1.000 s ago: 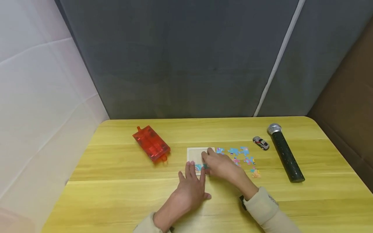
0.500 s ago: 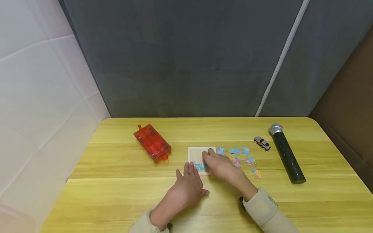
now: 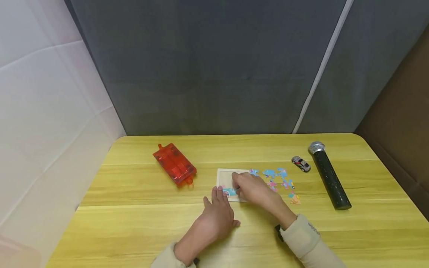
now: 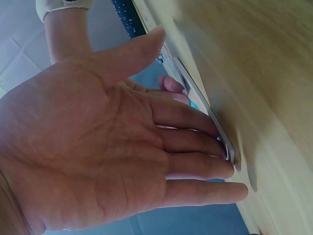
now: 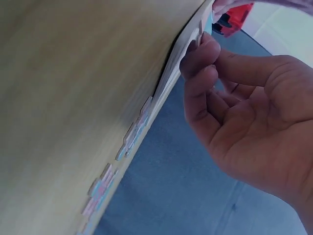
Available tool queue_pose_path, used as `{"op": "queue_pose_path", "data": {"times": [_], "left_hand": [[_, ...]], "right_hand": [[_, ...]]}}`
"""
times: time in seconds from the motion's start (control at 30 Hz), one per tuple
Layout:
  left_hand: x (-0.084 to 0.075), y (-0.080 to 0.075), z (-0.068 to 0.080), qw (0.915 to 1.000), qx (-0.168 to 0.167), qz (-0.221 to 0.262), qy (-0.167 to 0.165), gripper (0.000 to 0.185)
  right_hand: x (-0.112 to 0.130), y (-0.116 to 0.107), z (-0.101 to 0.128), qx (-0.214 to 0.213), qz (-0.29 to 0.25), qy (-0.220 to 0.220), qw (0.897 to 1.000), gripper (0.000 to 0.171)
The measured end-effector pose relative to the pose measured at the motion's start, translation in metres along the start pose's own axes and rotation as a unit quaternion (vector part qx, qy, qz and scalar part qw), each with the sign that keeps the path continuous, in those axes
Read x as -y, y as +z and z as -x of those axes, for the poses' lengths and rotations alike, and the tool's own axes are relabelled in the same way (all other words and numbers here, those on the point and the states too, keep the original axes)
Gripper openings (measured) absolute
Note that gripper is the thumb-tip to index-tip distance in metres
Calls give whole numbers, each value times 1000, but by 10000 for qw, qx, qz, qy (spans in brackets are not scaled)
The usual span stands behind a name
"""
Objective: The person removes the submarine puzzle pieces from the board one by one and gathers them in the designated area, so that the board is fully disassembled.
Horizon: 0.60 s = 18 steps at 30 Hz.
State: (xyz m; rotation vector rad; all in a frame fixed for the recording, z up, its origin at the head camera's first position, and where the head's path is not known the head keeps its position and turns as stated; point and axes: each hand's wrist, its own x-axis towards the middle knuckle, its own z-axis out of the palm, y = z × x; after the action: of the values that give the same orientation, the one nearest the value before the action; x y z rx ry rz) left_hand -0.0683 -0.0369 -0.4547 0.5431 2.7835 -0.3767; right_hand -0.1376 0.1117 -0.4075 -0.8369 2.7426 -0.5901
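A white-rimmed puzzle tray (image 3: 221, 175) lies at the middle of the table, with blue-teal puzzle pieces (image 3: 229, 192) in its lower left part. My left hand (image 3: 218, 217) has its fingers stretched out, their tips resting on the tray's near left edge; the left wrist view shows the bare palm (image 4: 98, 142). Over the tray's right side, my right hand (image 3: 253, 189) pinches a small puzzle piece (image 5: 199, 37) between thumb and curled fingers. Most of that piece is hidden. Several loose puzzle pieces (image 3: 269, 173) lie right of the tray.
A red translucent case (image 3: 175, 165) lies at the back left. To the right are a small toy car (image 3: 301, 163) and a black microphone (image 3: 330, 176). A dark partition (image 3: 207, 74) rises behind the wooden table (image 3: 134, 223).
The left hand has drawn slightly left, baring more of the teal pieces. My right hand stays over the tray's right side with small finger movements, and the tray has shifted slightly right.
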Motion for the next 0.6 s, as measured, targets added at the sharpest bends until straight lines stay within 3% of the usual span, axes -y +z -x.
{"op": "queue_pose_path", "data": {"times": [0.23, 0.4, 0.6], "left_hand": [[1, 1, -4, 9996, 140, 249, -1, 97], [7, 3, -6, 9986, 152, 491, 91, 96], [9, 0, -6, 9981, 60, 607, 114, 94]], "right_hand": [[-18, -13, 1, -86, -557, 27, 9984, 24], [-28, -16, 4, 149, -888, -68, 9959, 23], [-32, -14, 5, 225, -954, -261, 9948, 24]]}}
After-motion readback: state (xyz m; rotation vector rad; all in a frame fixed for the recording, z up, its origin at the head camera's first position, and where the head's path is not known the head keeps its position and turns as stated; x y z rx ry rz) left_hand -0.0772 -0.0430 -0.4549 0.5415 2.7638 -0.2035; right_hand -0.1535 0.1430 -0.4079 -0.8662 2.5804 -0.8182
